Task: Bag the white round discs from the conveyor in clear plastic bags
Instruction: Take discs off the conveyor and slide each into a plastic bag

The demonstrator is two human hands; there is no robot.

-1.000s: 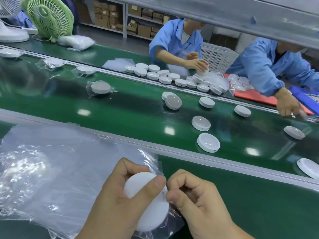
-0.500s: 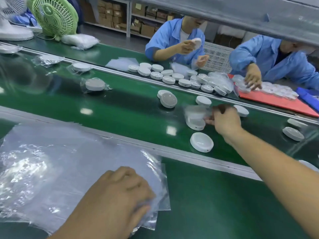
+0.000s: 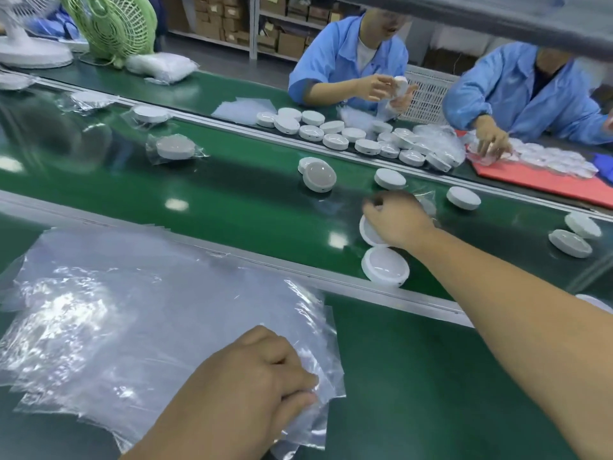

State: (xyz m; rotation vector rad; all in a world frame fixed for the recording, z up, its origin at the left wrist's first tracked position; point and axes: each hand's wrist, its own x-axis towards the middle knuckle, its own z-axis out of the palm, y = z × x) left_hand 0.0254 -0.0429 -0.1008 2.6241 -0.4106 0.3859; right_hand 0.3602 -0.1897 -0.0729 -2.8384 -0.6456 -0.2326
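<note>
My left hand (image 3: 255, 376) lies on the stack of clear plastic bags (image 3: 132, 320) on the near table, its fingertips pinching the top bag's right edge. My right hand (image 3: 394, 217) reaches across the green conveyor (image 3: 232, 200), fingers curled over a white round disc (image 3: 368, 232). A bit of clear plastic (image 3: 426, 199) shows just behind that hand; whether it wraps the disc is hidden. Another white disc (image 3: 384, 270) lies dome-up just in front of it, near the belt's edge. More loose discs sit on the belt, such as two stacked ones (image 3: 318, 175).
Bagged discs (image 3: 174, 147) lie further left on the belt. Two people in blue coats work on the far side beside a row of discs (image 3: 335, 132) and a red tray (image 3: 544, 184). A green fan (image 3: 109, 24) stands far left. A metal rail (image 3: 298, 273) edges the belt.
One second ago both hands held a disc in a bag at the near table. My right hand carried it out onto the belt and now covers a disc there; my left hand stayed on the bag stack.
</note>
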